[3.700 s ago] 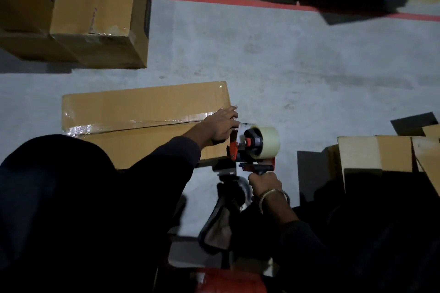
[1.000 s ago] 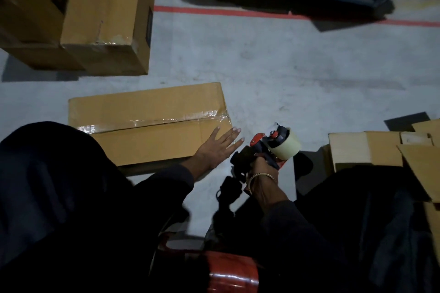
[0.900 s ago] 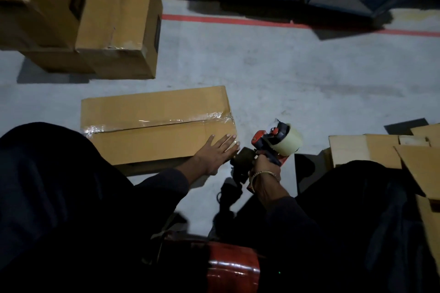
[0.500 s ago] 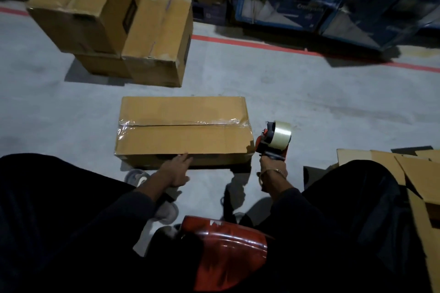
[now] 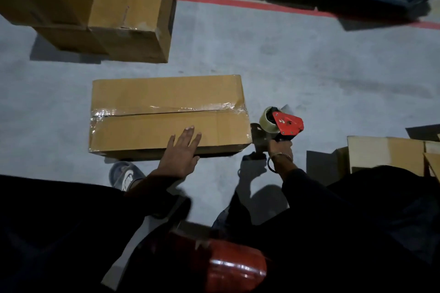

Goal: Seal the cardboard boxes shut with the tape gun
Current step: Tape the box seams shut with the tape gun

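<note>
I see my left hand (image 5: pixel 180 154) flat and released on the taped box (image 5: pixel 166 116), my right hand (image 5: pixel 280 148) grasping the tape gun (image 5: pixel 284 125); no writing is legible.

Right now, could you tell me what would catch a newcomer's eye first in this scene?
Most striking is the long cardboard box lying on the grey floor mid-frame, a wrinkled strip of clear tape running along its top seam. The left hand lies flat with spread fingers on its near edge, while the right hand grips a red tape gun just off the box's right end. Stacked brown boxes stand at the upper left.
</note>
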Tool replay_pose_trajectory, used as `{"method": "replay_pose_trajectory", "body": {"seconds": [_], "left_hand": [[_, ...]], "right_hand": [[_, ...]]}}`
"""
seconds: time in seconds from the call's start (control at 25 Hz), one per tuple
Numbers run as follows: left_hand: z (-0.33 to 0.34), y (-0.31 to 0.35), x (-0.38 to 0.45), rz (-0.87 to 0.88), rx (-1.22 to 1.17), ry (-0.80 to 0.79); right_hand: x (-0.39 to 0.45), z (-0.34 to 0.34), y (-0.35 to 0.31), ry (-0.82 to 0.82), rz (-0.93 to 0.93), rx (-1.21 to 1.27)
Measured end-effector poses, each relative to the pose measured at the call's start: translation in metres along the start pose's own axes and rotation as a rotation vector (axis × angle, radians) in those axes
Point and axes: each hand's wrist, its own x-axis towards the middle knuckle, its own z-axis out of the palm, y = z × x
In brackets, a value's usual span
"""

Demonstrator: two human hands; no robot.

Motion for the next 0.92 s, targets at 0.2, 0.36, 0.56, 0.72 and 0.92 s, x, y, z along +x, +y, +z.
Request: {"method": "replay_pose_trajectory", "body": {"seconds": [0.2,0.36,0.56,0.72,0.92], "left_hand": [[0.039,-0.011,0.010,-0.066,0.073,0.048],[0.062,-0.018,0.008,-0.022,0.091,0.128],[0.056,-0.017,0.009,-0.044,0.086,0.120],[0.031,-0.022,0.008,-0.003,-0.008,-0.029],[0.013,-0.047,-0.008,-0.066,-0.178,0.081]], "right_hand": [[0.058,0.040,0.023,-0.009,0.089,-0.056],[0.067,0.055,0.038,0.017,0.151,-0.070],[0.077,0.057,0.047,-0.007,0.197,-0.099],[0.056,0.038,0.035,-0.181,0.198,0.086],[-0.016,0.044,-0.023,0.155,-0.013,0.139]]}}
